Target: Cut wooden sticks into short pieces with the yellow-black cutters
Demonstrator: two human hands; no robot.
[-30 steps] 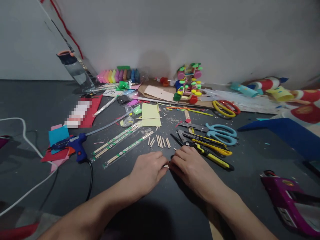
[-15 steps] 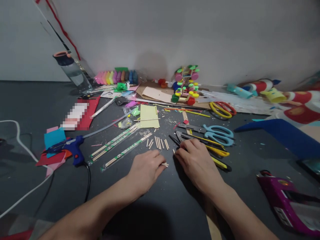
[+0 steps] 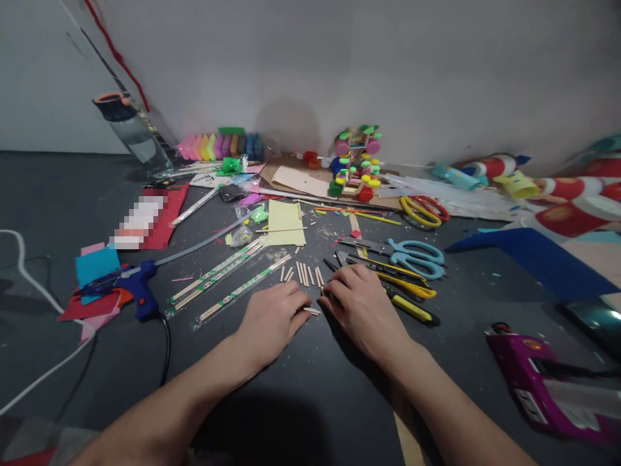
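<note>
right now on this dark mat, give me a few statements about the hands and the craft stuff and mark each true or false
1. Both hands rest palm down on the dark mat. True: the left hand and the right hand lie close together.
2. The left hand has short wooden sticks at its fingers. True.
3. The blue glue gun is in the right hand. False: it lies alone, on the left.
4. The light blue scissors lie left of the left hand. False: they lie beyond the right hand.
5. The water bottle lies flat by the scissors. False: it stands at the far left, near the wall.
</note>
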